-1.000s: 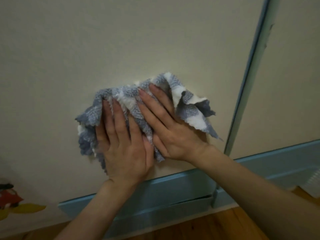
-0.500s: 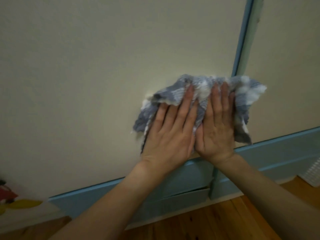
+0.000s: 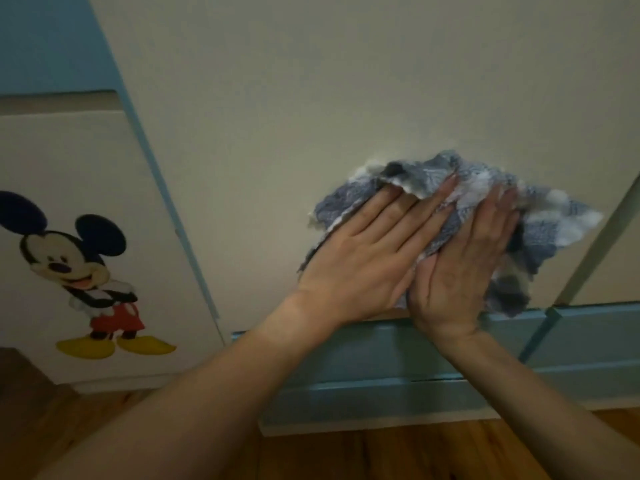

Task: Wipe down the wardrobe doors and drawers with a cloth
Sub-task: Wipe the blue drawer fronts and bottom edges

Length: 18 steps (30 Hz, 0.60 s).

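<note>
Head view.

- Cloth (image 3: 561,216): blue-grey and white, crumpled, with ragged edges. It is spread against the lower right part of the cream wardrobe door (image 3: 311,98). Its bottom corner hangs over the top edge of the blue lower section (image 3: 363,358).
- Left hand (image 3: 360,258): flat, fingers straight and slightly apart. The palm presses the left half of the cloth onto the door and nothing is gripped.
- Right hand (image 3: 460,268): flat, fingers straight and together, pressing the middle of the cloth onto the door. Its thumb side touches the left hand. It grips nothing.
- Both forearms are bare and reach up from the bottom edge of the view.
- Pale strip (image 3: 595,251): slants along the door's right edge, just beside the cloth's right corner.
- Blue lower section: horizontal bands beneath the door, split by a vertical divider on the right. Whether these are drawer fronts cannot be told.
- Side panel (image 3: 86,168): cream, left of the door, separated from it by a blue edge.
- Cartoon mouse sticker (image 3: 83,271): on the side panel, with red shorts and yellow shoes, well apart from the hands.
- Wooden floor (image 3: 346,455): brown boards beneath the wardrobe.
</note>
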### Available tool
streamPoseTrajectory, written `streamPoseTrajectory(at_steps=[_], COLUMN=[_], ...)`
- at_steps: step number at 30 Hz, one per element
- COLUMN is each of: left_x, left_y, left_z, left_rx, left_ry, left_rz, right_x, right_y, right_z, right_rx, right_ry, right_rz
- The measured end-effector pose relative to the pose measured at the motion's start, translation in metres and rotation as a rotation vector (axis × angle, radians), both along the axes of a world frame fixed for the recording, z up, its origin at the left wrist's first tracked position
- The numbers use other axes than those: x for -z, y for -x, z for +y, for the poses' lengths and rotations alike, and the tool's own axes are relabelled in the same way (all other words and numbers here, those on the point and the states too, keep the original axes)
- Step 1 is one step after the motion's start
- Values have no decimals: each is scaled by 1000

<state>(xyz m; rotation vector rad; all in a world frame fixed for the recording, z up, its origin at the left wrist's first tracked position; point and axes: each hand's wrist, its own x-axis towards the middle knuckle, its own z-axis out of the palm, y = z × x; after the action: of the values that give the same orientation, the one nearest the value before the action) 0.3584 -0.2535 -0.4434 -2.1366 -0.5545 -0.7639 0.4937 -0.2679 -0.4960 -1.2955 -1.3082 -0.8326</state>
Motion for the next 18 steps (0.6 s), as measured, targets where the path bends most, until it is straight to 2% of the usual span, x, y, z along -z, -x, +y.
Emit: streamPoseTrajectory(at_steps=[5,9,13,18], left_x=[18,38,67,101], left_y=[71,109,126,123], left_z=[4,9,11,9], left_rx=[-71,-170,-242,-256], left_ry=[6,-9,-6,82], left_rz=[-125,-175,-272,-480], right_x=[1,2,7,12], right_y=[57,91,110,120], right_z=[11,13,11,8], right_rx=[-63,-195,-294,-543], right_ry=[58,77,159,199], right_rz=[-176,-286,-400,-475])
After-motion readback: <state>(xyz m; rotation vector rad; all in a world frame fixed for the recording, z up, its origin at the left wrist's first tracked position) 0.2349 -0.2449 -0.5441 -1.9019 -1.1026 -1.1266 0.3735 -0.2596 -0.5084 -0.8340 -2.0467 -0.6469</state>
